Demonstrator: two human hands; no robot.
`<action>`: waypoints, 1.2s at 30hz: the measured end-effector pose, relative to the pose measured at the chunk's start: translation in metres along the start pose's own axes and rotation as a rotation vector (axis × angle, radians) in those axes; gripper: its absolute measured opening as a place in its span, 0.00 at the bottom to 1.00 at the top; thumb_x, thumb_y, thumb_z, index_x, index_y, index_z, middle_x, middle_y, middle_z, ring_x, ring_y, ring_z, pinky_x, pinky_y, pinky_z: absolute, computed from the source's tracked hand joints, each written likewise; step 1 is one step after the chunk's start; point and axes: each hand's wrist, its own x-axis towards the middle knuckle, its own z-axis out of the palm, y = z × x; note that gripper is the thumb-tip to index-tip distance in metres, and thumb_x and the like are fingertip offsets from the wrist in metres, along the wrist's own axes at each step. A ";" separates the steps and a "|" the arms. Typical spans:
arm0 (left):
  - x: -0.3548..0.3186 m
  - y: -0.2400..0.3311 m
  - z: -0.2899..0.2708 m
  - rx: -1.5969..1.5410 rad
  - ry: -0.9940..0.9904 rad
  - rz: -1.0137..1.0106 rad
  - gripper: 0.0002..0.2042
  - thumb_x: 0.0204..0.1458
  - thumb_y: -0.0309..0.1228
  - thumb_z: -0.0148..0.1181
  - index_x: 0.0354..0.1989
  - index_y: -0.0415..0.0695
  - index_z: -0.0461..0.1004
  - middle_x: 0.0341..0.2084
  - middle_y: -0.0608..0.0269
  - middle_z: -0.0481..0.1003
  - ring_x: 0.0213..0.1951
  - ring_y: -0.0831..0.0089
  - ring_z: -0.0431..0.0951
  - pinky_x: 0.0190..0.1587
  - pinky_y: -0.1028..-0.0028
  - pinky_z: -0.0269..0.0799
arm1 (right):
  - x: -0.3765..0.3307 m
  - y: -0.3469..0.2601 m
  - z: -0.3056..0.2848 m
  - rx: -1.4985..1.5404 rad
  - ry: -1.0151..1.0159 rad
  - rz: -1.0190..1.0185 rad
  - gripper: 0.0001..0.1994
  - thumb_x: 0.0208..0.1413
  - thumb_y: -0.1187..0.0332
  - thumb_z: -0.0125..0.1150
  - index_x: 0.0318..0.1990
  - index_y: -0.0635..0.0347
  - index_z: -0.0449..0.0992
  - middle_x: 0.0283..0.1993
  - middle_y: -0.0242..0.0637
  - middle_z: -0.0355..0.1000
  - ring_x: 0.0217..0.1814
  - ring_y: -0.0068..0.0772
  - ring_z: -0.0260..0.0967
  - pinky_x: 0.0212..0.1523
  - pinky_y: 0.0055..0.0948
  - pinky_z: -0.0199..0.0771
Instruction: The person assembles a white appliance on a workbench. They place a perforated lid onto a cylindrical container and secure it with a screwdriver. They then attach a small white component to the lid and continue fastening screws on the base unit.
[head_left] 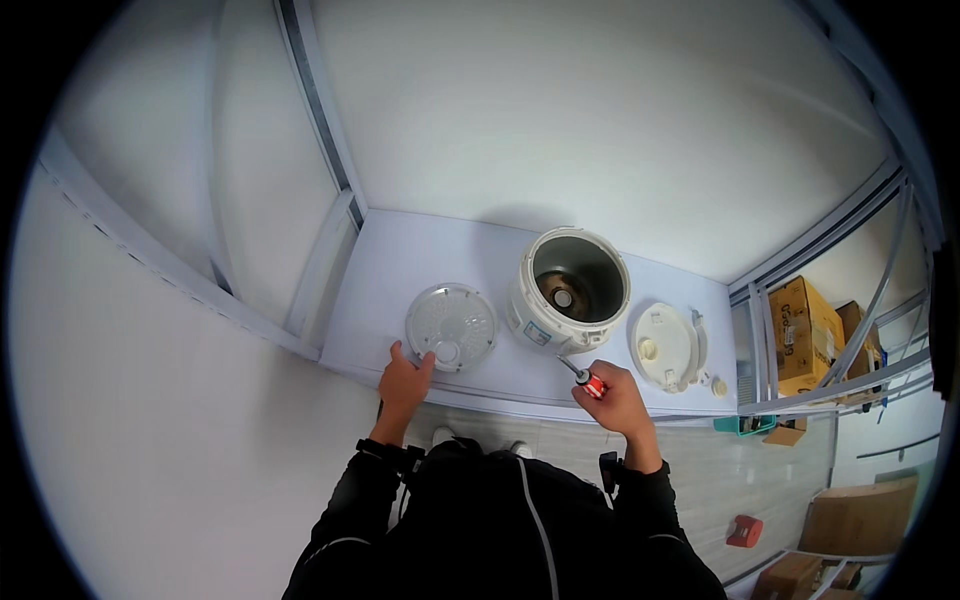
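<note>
My right hand (618, 400) is closed round the red and black handle of a screwdriver (594, 384), its metal shaft pointing up and left toward the near side of a white rice cooker body (537, 330). The cooker stands without a lid; its grey inside shows a brownish bottom with a round piece in the middle. To its left lies a round translucent disc (452, 318) with small dots round its rim. My left hand (404, 388) is at the disc's near-left edge, thumb and forefinger apart, nothing between them. Whether the fingertips touch the disc I cannot tell.
Right of the cooker are a white round cover (662, 335) with a curved piece beside it and a small cream cap (719, 387). Grey frame posts (325, 110) flank the white table (390, 250). Cardboard boxes (805, 335), a teal bin (742, 427) and a red object (744, 531) are farther right.
</note>
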 end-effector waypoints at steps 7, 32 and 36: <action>-0.001 0.007 0.024 0.127 0.092 -0.006 0.44 0.59 0.51 0.64 0.76 0.36 0.54 0.52 0.34 0.80 0.56 0.40 0.80 0.59 0.49 0.75 | -0.021 0.011 -0.019 -0.044 0.002 0.017 0.08 0.50 0.72 0.72 0.31 0.62 0.75 0.29 0.43 0.72 0.31 0.51 0.71 0.33 0.40 0.70; -0.014 -0.025 0.053 -0.742 -0.115 -0.119 0.17 0.61 0.26 0.56 0.52 0.24 0.64 0.35 0.44 0.82 0.30 0.61 0.89 0.25 0.72 0.79 | -0.041 0.036 -0.031 -0.020 -0.093 -0.026 0.09 0.51 0.69 0.72 0.33 0.60 0.76 0.31 0.43 0.73 0.34 0.55 0.73 0.34 0.42 0.72; -0.029 -0.016 0.050 -0.812 -0.110 -0.132 0.17 0.61 0.25 0.55 0.52 0.23 0.64 0.36 0.44 0.82 0.32 0.61 0.89 0.27 0.72 0.79 | -0.035 0.030 -0.034 -0.058 -0.128 -0.066 0.09 0.51 0.68 0.71 0.34 0.60 0.77 0.32 0.43 0.74 0.35 0.57 0.74 0.34 0.43 0.73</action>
